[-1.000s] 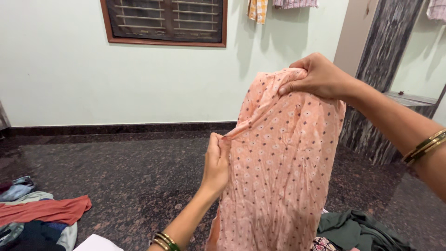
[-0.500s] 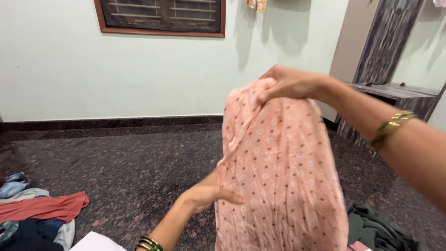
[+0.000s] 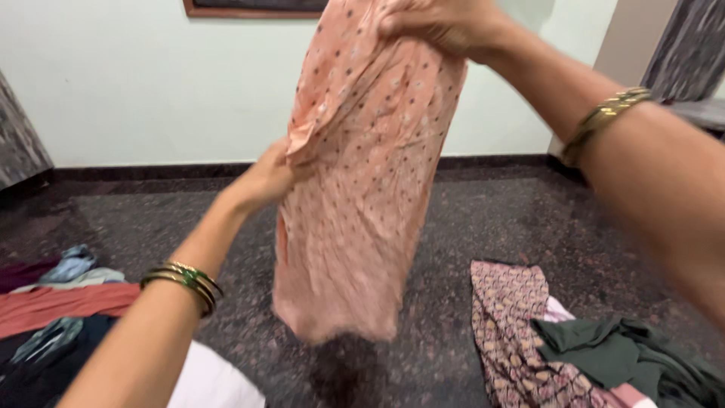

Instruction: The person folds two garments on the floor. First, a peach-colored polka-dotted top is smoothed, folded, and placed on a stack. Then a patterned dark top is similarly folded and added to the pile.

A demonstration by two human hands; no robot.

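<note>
Item: peach dotted garment, hanging above dark stone floor. Our right hand clenches its top; our left hand pinches its left edge. Patterned cloth lies right of it.

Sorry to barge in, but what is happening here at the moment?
A person holds a peach dotted garment up in the air: the right hand grips its top, the left hand pinches its side edge. It hangs clear of the dark stone floor, with piles of clothes lying on both sides.
</note>
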